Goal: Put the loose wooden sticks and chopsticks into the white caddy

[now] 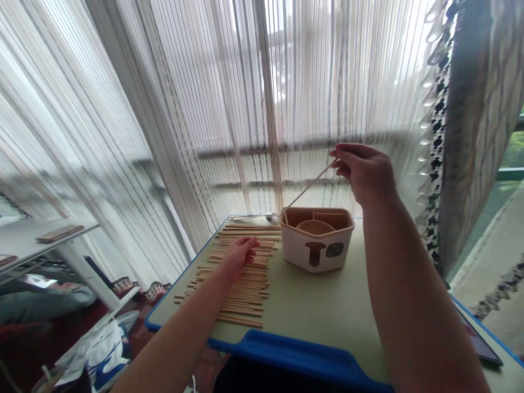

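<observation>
Pale tabletop (315, 305) bears the caddy (295, 252) near its far edge; your right hand (370, 172) pinches a stick (310, 186) high, likely for rim clearance; your left hand (237, 259), hold unclear, curls over loose sticks (241, 321) by the left edge.

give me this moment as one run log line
right hand: pinching thin stick, lower end at left rim of container | left hand: over laid-out sticks, contact unclear | spoon: beyond sticks
</observation>
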The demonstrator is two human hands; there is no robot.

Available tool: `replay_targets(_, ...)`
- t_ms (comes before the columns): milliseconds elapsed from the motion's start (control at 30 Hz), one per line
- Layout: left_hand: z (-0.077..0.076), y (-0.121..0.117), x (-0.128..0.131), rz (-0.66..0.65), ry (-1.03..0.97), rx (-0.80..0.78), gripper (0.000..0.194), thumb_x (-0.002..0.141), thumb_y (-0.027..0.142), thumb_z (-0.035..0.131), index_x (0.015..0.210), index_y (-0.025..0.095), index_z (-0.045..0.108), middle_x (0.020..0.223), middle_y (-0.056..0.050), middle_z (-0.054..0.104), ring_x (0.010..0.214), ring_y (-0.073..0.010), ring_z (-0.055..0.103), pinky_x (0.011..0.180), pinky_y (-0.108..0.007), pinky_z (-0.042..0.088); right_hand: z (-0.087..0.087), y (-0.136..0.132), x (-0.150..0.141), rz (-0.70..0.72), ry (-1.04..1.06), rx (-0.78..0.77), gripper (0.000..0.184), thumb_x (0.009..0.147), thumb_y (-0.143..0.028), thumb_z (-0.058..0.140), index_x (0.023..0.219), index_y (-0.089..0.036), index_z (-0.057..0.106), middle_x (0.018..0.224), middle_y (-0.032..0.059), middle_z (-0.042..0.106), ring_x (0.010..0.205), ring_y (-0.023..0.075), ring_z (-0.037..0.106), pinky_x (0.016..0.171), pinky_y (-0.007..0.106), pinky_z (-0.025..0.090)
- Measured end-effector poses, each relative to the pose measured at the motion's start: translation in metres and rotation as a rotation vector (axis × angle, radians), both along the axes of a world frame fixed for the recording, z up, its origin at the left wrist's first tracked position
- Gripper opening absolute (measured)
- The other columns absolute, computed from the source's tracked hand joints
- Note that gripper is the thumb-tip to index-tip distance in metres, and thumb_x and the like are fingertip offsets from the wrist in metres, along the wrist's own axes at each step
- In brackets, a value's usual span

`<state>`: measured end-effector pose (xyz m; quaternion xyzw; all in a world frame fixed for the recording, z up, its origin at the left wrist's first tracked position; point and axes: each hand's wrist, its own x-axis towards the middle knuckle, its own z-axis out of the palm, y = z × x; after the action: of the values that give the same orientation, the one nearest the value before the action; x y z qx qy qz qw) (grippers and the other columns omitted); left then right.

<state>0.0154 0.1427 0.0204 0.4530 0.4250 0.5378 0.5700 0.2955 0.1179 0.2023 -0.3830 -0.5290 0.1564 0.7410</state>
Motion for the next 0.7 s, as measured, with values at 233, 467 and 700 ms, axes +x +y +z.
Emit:
replay_targets(233, 0.003, 0.001, 0.000, -0.019, -0.024, -0.028, 0.025, 0.067, 0.035, 0.070, 0.074, 0.015, 0.057, 0.069, 0.000, 0.063, 0.045, -0.0046, 0.051, 0.035, -0.015, 0.037, 0.000, -0.002, -0.001, 0.054, -0.086, -0.014, 0.016, 0.074, -0.027, 0.063, 0.087, -0.017, 0.065, 0.085, 0.0055, 0.067, 0.063, 0.0105, 0.062, 0.053, 0.023, 0.052)
replay_targets(467, 0.007, 0.000, -0.003, -0.065, -0.113, -0.103, 0.022, 0.075, 0.035, 0.060, 0.074, 0.014, 0.056, 0.069, -0.002, 0.063, 0.047, -0.0070, 0.054, 0.036, -0.017, 0.039, -0.005, -0.002, -0.036, 0.284, -0.397, -0.235, 0.011, 0.069, -0.015, 0.063, 0.080, -0.014, 0.067, 0.073, 0.0038, 0.068, 0.060, 0.0098, 0.061, 0.063, 0.025, 0.054)
replay_targets(700, 0.011, -0.004, 0.000, -0.098, -0.182, -0.123, 0.021, 0.077, 0.033, 0.054, 0.071, 0.014, 0.056, 0.066, -0.003, 0.062, 0.047, -0.0085, 0.054, 0.037, -0.018, 0.038, -0.019, -0.001, -0.043, 0.477, -0.658, -0.421, 0.017, 0.073, -0.012, 0.058, 0.085, -0.018, 0.069, 0.084, 0.0031, 0.070, 0.066, 0.0100, 0.063, 0.064, 0.022, 0.052)
